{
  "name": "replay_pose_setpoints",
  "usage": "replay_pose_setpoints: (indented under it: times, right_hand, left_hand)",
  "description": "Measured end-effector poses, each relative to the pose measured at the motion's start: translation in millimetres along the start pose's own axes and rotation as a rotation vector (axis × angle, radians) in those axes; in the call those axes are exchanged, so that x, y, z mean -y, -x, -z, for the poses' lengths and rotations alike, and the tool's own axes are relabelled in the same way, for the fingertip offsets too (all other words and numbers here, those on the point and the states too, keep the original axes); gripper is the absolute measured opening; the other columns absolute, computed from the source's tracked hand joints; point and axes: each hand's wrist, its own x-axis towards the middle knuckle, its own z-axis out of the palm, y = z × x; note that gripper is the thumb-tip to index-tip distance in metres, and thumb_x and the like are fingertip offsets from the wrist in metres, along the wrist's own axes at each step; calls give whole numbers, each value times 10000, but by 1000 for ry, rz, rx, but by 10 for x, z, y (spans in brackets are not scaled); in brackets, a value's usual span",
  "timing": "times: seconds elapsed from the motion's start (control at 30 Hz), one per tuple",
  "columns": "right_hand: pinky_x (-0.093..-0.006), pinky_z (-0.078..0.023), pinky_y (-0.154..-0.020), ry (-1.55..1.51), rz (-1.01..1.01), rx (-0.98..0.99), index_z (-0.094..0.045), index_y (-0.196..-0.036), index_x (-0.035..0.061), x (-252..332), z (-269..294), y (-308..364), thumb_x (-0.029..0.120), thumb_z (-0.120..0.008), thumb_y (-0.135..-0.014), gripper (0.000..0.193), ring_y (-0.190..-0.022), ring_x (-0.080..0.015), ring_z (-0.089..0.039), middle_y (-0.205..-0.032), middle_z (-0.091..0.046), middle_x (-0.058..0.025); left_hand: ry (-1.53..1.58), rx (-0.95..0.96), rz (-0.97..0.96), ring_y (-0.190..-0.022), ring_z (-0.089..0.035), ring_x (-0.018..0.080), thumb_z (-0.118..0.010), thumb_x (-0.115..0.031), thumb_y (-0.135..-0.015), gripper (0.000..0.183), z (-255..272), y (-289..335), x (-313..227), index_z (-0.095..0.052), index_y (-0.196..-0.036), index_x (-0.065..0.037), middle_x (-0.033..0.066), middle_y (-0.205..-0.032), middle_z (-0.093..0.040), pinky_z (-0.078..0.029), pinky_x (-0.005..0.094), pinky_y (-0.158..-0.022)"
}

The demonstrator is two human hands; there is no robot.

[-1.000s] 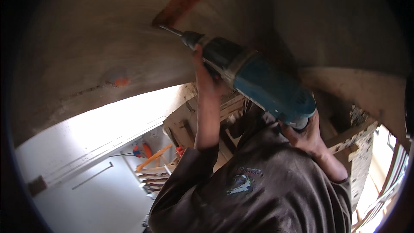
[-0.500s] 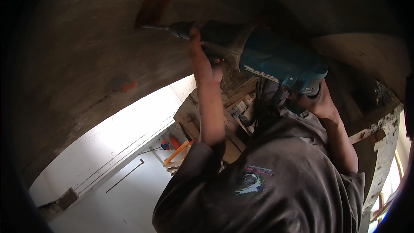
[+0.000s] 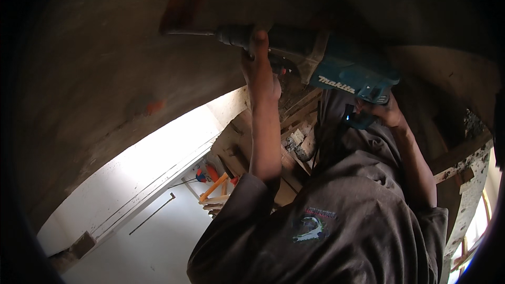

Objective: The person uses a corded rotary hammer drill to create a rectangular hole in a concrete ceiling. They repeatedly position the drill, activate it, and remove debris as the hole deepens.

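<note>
A teal and black rotary hammer drill point(image 3: 351, 67) lies across the upper middle, its nose pointing left. My left hand point(image 3: 261, 76) is closed around the dark front end just behind the chuck, thumb on top. At the rear, my right hand point(image 3: 388, 111) wraps the handle; part of its fingers is hidden behind the tool. The long metal bit point(image 3: 192, 32) reaches to the lower edge of a reddish-brown rectangular patch point(image 3: 188, 0) on the dark curved concrete surface point(image 3: 105, 73). Whether the tip has sunk in is too dark to tell.
Below my arms lie wooden boards and rubble point(image 3: 297, 142). An orange frame-like piece point(image 3: 214, 188) and a red and blue object point(image 3: 209, 173) sit lower left, beside a pale floor with a thin rod point(image 3: 152, 214). A speckled edge point(image 3: 465, 194) runs along the right.
My left hand and the drill's front end have shifted a little to the right. More of the bit shows now, its tip still at the reddish patch.
</note>
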Motion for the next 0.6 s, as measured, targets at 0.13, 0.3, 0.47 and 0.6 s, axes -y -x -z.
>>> replay_pose_setpoints:
  times: [0.13,0.3,0.47,0.6]
  right_hand:
    - [-325,-531,-706,69,-17,-37,-601,-1021,25,-165,-187,-50,87,-741,-795,273,-773,-157,-630,-857,-641,-57]
    - [-352,-516,-856,889,317,59,-610,-1148,13,-295,-432,302,97,-755,-788,397,-961,-194,-634,-1056,-657,-77]
    - [-416,-387,-1104,502,236,88,-226,-1519,-6,-603,-870,643,176,-871,-704,1054,-1320,-338,-504,-1475,-430,-220]
    - [-452,-402,-1100,514,229,129,-227,-1507,-10,-276,-1305,578,301,-925,-674,1130,-1348,-388,-481,-1505,-388,-269]
  left_hand:
    - [-85,-9,79,-928,-631,140,-754,-497,-846,744,162,-38,-116,-473,-1357,-36,50,-1127,-611,-482,274,-560]
    - [24,-182,108,-988,-653,210,-705,-522,-874,753,429,58,-90,-459,-1399,-42,78,-1236,-613,-534,325,-746]
    - [309,162,109,-1139,-628,316,-530,-650,-915,783,962,23,-164,-487,-1391,-30,171,-1301,-608,-521,454,-963]
    - [777,542,200,-1196,-563,445,-510,-651,-917,795,1383,-162,-6,-463,-1422,-39,247,-1346,-540,-475,594,-988]
